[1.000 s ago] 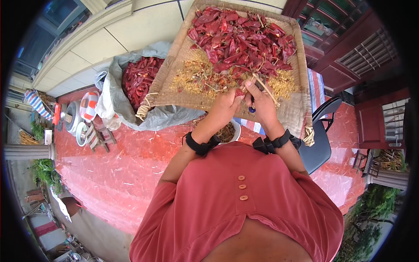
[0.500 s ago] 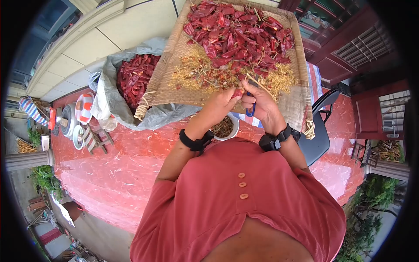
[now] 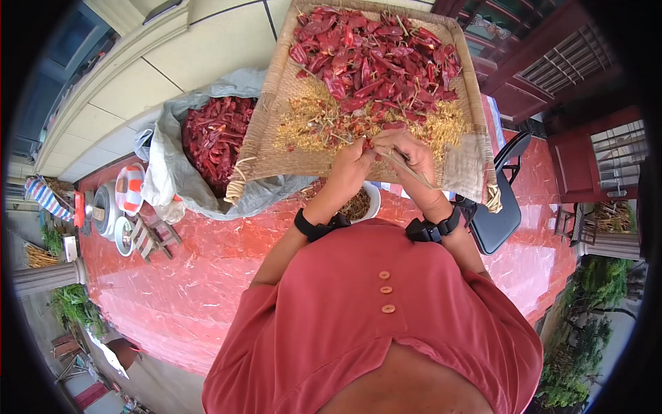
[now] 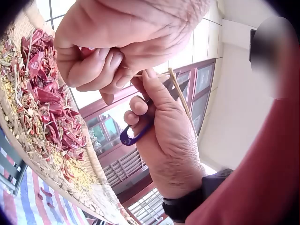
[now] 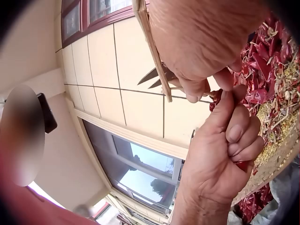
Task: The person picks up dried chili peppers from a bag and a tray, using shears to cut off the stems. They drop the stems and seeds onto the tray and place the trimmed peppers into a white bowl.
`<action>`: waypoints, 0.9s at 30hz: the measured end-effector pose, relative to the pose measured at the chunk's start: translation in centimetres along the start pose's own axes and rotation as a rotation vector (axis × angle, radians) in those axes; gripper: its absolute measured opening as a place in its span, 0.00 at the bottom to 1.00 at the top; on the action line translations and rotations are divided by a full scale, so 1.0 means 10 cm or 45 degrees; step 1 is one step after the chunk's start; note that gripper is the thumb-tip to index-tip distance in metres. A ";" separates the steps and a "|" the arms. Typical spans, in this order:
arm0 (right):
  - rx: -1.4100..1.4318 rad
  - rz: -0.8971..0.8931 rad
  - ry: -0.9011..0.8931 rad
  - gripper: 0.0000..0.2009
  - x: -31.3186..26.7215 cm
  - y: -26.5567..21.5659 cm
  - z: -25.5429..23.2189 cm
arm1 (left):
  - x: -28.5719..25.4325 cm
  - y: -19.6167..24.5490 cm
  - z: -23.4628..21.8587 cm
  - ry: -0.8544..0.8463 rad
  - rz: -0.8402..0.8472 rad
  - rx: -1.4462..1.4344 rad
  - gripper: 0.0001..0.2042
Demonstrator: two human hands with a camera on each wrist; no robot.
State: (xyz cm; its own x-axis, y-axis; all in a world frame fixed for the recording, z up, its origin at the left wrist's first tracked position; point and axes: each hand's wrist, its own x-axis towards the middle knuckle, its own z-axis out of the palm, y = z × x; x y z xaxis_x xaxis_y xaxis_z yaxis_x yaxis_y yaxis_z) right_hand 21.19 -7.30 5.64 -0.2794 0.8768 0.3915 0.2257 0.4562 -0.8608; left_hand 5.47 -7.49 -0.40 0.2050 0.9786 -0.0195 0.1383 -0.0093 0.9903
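Note:
Both hands meet above the front part of a woven tray. My left hand has curled fingers with red chili skin showing between them. Thumb and forefinger of that hand pinch a dried red chili at the right hand's fingertips. Held in my right hand are scissors, their purple-blue handle by the palm and their blades pointing away from the chili. Along this hand also runs a thin pale stick. Behind the hands lie a heap of dried red chilies and loose yellow seeds.
A grey sack full of red chilies stands left of the tray. Below the hands is a white bowl of brown stems. A black chair stands at the right, a small wooden stool at the left.
The stick by the right hand has swung lower and now lies across the hand. The blue scissor handle, visible below the right hand half a second ago, is hidden in the head view.

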 end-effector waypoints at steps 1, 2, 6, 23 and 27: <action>-0.196 -0.250 0.003 0.07 0.01 0.03 0.01 | -0.01 0.06 -0.02 -0.017 -0.024 -0.115 0.07; -0.225 -0.225 0.017 0.08 0.00 0.02 0.02 | -0.02 0.13 -0.04 -0.033 -0.047 -0.230 0.06; -0.344 -0.166 0.053 0.10 -0.07 -0.13 0.07 | -0.03 0.21 -0.10 -0.141 -0.011 -0.415 0.05; -0.042 0.497 0.144 0.07 -0.19 -0.27 -0.01 | 0.22 0.11 -0.40 -0.050 0.026 -0.512 0.11; -0.544 0.398 -0.586 0.09 -0.26 0.11 -0.01 | 0.16 0.02 -0.61 0.063 -0.038 -0.664 0.23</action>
State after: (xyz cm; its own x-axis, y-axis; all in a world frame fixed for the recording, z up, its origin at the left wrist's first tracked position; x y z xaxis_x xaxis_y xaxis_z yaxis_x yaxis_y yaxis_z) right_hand 22.29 -9.03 3.73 -0.4868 0.8663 -0.1124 0.6808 0.2956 -0.6702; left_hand -0.04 -4.67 0.62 0.1603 0.9855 -0.0551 -0.3597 0.1103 0.9265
